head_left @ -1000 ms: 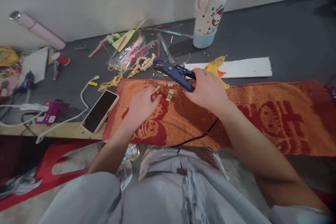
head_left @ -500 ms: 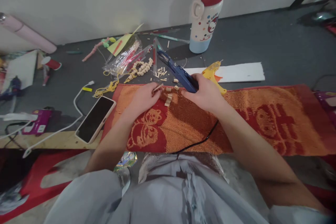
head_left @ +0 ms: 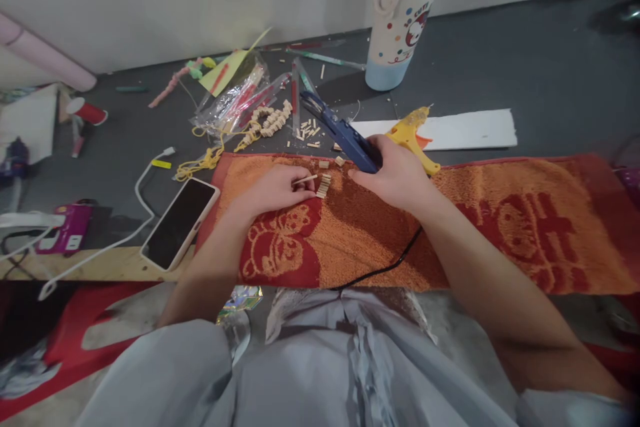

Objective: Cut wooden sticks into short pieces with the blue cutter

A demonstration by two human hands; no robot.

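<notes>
My left hand [head_left: 280, 188] is closed, pinching a thin wooden stick [head_left: 306, 179] that pokes out to the right past the fingertips. Just beside those fingers, a short row of cut wooden pieces [head_left: 324, 185] lies on the orange and red towel [head_left: 365, 227]. My right hand [head_left: 397, 170] is wrapped round a blue hand cutter [head_left: 345, 137], whose greyish head points up and to the left. Two small wooden blocks [head_left: 324, 164] rest near the towel's back edge, between the hands. Behind the right hand lies a yellow tool [head_left: 411, 137] with an orange part.
Loose stick bits [head_left: 309, 128] and a chain of wooden pieces [head_left: 273, 121] lie behind the towel. A tall bottle [head_left: 400, 33] stands at the back. Left are a phone [head_left: 181, 221], a white cable [head_left: 143, 190] and yellow cord [head_left: 203, 163]. A white strip [head_left: 470, 130] lies right.
My left hand has come slightly toward me, and the stick in its fingers shows more clearly, turned nearer level. The right hand still grips the blue cutter. The view has tilted down a little.
</notes>
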